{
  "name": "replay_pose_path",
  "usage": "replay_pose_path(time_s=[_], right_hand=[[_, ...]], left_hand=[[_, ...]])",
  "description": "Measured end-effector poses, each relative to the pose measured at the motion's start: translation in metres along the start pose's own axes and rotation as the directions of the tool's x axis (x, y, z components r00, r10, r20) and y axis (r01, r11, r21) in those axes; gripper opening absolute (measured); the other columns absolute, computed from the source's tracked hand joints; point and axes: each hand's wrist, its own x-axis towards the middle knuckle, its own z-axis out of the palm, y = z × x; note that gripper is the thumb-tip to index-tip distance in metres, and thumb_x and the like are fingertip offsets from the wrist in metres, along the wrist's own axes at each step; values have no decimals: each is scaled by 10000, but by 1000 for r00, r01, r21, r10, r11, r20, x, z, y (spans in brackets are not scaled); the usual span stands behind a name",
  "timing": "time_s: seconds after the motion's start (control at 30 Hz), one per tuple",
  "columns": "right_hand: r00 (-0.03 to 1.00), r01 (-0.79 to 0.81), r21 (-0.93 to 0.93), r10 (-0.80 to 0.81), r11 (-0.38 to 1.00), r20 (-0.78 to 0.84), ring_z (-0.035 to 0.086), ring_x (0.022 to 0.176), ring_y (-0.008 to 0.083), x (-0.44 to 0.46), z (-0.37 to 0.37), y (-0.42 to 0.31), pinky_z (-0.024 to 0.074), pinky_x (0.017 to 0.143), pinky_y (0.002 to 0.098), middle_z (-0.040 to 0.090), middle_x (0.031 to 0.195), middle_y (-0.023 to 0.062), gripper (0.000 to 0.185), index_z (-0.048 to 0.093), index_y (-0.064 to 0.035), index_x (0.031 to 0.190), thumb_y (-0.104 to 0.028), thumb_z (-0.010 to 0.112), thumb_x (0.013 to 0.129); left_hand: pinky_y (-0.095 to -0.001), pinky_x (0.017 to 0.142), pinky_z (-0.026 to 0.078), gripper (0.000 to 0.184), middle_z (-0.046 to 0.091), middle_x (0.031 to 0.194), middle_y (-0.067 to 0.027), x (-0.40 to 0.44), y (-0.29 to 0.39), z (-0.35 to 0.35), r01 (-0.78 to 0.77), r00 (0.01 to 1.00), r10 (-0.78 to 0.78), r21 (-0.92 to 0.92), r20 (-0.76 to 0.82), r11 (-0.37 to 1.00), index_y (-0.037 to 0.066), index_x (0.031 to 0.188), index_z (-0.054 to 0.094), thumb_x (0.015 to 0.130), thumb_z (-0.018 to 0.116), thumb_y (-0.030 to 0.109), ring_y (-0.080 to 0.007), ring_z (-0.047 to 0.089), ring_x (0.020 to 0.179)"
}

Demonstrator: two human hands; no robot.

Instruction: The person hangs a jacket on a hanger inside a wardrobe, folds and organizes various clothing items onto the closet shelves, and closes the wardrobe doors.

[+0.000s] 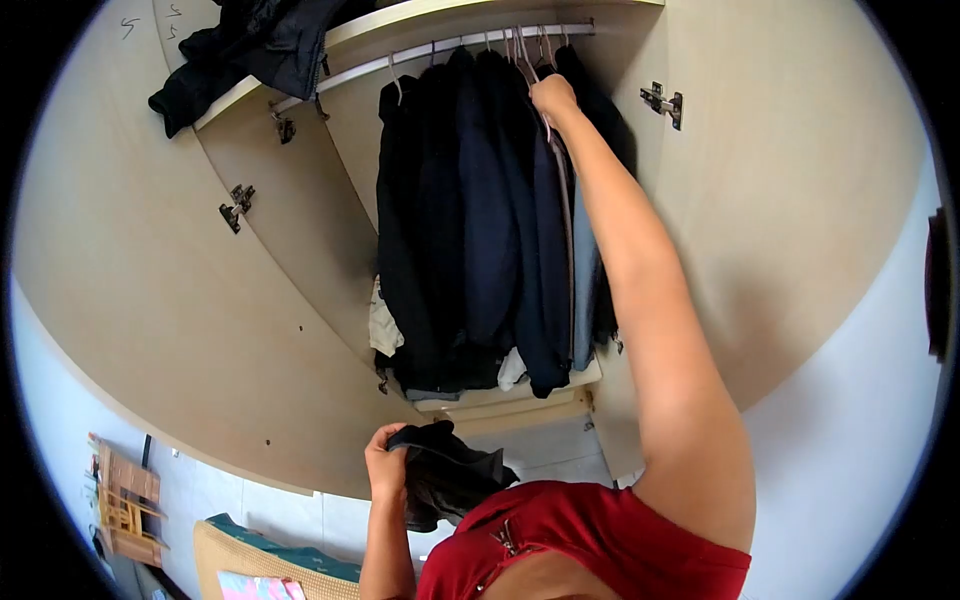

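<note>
The right hand (554, 98) is closed around a pale, thin hanger (524, 50) near the right end of the metal rod (440, 52); its fingertips and the hanger's middle are hard to make out. The left hand (386, 462), below the wardrobe's bottom front edge, pinches a dark garment (455, 470), soft and crumpled; its folds hide its shape, and its lower part runs behind the red top (590, 525).

On the rod, dark clothes (487, 210) hang so tightly that most fronts are covered and separate pieces blur together; a grey-blue one (584, 280) shows as a narrow strip by the right arm. Behind their hems, white cloth (512, 369) and cream cloth (383, 322) are partly hidden above the bottom shelf's front edge. A black jacket (285, 50), matte and padded-looking, droops over the upper shelf's left front edge, its top cut off.
</note>
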Motion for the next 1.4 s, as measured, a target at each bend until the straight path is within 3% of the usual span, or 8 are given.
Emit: replay_pose_path(time_s=[0.1,0.2,0.27,0.37,0.6,0.97,1.1,1.4], right_hand=[[998,56,-42,-57,998,-15,656,922,407,-7,-14,13,505,769,453,657,981,295,255,675,75,883,-119,519,829],[995,84,-90,-89,992,-49,646,959,409,-7,-28,9,499,812,443,648,1008,305,270,678,74,921,-126,514,838],[999,-50,105,49,993,16,655,924,406,16,-28,5,507,781,457,656,989,297,274,674,83,948,-120,523,843],[1000,3,-65,-2,998,16,654,897,414,-5,-39,-27,513,769,473,666,977,278,286,669,82,937,-156,527,867],[987,136,-93,-143,986,-75,640,941,422,10,-17,17,514,808,486,663,1022,261,312,696,31,936,-236,552,864],[870,368,104,-303,924,-390,620,724,441,-109,30,83,469,656,538,630,746,258,250,614,-23,856,-242,517,924],[915,329,184,-265,926,-306,604,691,448,-198,20,129,443,604,529,614,717,230,172,594,-52,921,-219,554,919],[993,21,244,9,969,-120,504,531,150,-405,-35,258,407,520,323,492,590,94,182,608,-13,926,-183,549,956]], left_hand=[[-230,783,478,278,659,894,-49,0,-3,-2,18,1000,-17,19,-13,1000,-16,975,649,766,523,-149,-133,611,823],[-233,781,483,293,664,903,-56,5,-10,3,50,999,-50,24,-3,998,-15,978,651,762,511,-156,-135,616,820],[-235,777,487,296,666,906,-60,4,-8,11,62,998,-63,32,31,998,-15,979,651,763,507,-157,-138,619,815],[-256,758,508,341,671,911,-75,6,-12,19,41,998,-42,20,41,999,-20,975,641,723,465,-167,-158,630,812],[-249,765,500,298,667,910,-62,11,-19,24,52,998,-54,46,40,998,-20,984,643,761,499,-154,-143,622,815],[-252,782,499,394,663,926,-64,13,-24,34,-2,998,-5,123,58,992,-22,1011,643,716,435,-179,-143,620,822],[-257,779,501,403,662,930,-68,10,-23,38,-6,999,3,76,49,997,-26,1013,637,707,424,-179,-155,626,822],[-257,734,511,357,656,931,-75,27,-16,32,49,995,-53,53,81,997,-14,1025,629,751,443,-147,-149,627,805]])
